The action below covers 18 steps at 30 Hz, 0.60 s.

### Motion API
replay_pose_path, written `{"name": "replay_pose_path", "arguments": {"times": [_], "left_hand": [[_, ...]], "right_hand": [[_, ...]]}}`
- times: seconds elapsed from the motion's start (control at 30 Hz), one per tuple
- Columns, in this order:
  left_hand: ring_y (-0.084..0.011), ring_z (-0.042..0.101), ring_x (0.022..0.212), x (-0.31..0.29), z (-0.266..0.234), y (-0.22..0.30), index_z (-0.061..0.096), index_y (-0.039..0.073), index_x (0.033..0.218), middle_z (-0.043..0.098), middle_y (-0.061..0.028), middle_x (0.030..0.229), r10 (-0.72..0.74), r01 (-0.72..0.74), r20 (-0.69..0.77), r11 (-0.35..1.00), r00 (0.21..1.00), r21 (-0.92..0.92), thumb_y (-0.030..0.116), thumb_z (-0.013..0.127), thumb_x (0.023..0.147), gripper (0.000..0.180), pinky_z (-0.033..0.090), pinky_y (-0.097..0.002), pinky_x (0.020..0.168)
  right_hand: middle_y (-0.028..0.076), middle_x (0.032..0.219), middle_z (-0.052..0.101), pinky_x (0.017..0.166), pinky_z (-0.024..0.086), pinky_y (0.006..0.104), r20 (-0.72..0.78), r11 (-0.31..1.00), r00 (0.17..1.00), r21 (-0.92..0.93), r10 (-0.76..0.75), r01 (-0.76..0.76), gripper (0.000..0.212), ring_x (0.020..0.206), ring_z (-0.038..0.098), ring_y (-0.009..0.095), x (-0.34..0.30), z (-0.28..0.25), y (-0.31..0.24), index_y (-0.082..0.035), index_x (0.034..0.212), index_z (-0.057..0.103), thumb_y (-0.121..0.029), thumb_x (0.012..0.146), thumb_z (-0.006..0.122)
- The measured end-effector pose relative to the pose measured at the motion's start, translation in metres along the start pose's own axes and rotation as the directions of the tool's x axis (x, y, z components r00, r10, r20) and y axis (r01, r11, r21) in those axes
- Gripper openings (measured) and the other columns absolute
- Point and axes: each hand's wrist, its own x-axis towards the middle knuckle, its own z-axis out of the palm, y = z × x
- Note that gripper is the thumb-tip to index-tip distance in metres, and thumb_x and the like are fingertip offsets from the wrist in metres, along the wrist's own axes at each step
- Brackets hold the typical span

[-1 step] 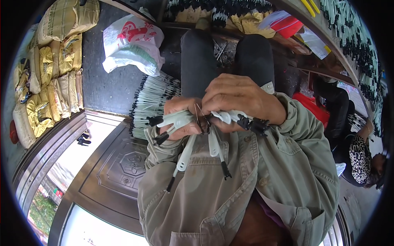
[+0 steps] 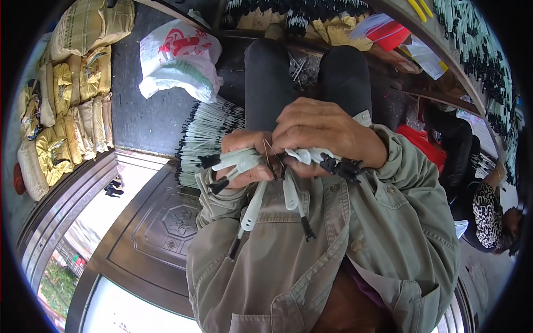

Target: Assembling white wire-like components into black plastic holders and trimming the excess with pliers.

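My left hand [image 2: 241, 158] is closed around pale green-white plastic arms with black tips [image 2: 240, 161], close in front of my chest. Against it, my right hand [image 2: 327, 133] is closed on a similar bunch of pale arms [image 2: 308, 156], whose black ends stick out to the right. A thin metal wire [image 2: 270, 147] shows between the two hands, beside a small dark joint [image 2: 278, 170]. Two more pale arms [image 2: 254, 208] hang below the hands over my jacket, spread apart. The fingertips of both hands are partly hidden by the pieces.
A large bundle of pale rods with black ends [image 2: 208, 141] lies to the left of my legs. A white plastic bag [image 2: 183, 61] with red print is farther left. Yellow sacks [image 2: 64, 111] are stacked at the far left. Another person [image 2: 486, 216] is at the right, near racks of rods [image 2: 472, 55].
The two hanging arms have shifted slightly to the right. My hands keep almost the same place and grip.
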Motion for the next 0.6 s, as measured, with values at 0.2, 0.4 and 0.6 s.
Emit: {"name": "replay_pose_path", "arguments": {"times": [0.2, 0.4, 0.6], "left_hand": [[-0.0154, 0.057, 0.055, 0.003, 0.008, 0.004, 0.047, 0.003, 0.065, 0.056, -0.0075, 0.061, -0.026, 0.020, -0.065, 0.996, 0.998, -0.088, 0.035, 0.068, 0.075, 0.039, 0.044, -0.0253, 0.054], [-0.0133, 0.052, 0.060, 0.000, 0.003, -0.008, 0.047, 0.001, 0.069, 0.053, -0.0087, 0.064, -0.052, 0.040, -0.084, 0.990, 0.995, -0.139, 0.032, 0.061, 0.081, 0.036, 0.040, -0.0252, 0.055], [-0.0122, 0.051, 0.062, -0.003, 0.002, -0.007, 0.051, 0.000, 0.071, 0.053, -0.0081, 0.068, -0.042, 0.016, -0.146, 0.984, 0.988, -0.177, 0.029, 0.060, 0.081, 0.032, 0.040, -0.0246, 0.056]], "right_hand": [[0.007, 0.080, 0.060, 0.071, 0.045, 0.0359, 0.043, 0.985, 0.998, 0.159, 0.054, -0.060, 0.026, 0.071, 0.058, 0.023, 0.002, -0.009, 0.004, -0.004, 0.085, 0.059, -0.005, 0.061, 0.071], [0.003, 0.075, 0.060, 0.080, 0.044, 0.0389, -0.007, 0.976, 0.976, 0.030, 0.217, -0.217, 0.031, 0.071, 0.059, 0.020, 0.006, -0.001, -0.003, -0.007, 0.078, 0.054, -0.015, 0.059, 0.078], [0.004, 0.073, 0.056, 0.080, 0.046, 0.0370, -0.034, 0.983, 0.983, -0.031, 0.181, -0.182, 0.032, 0.068, 0.059, 0.023, -0.002, 0.004, 0.000, -0.005, 0.080, 0.054, -0.014, 0.061, 0.077]]}}
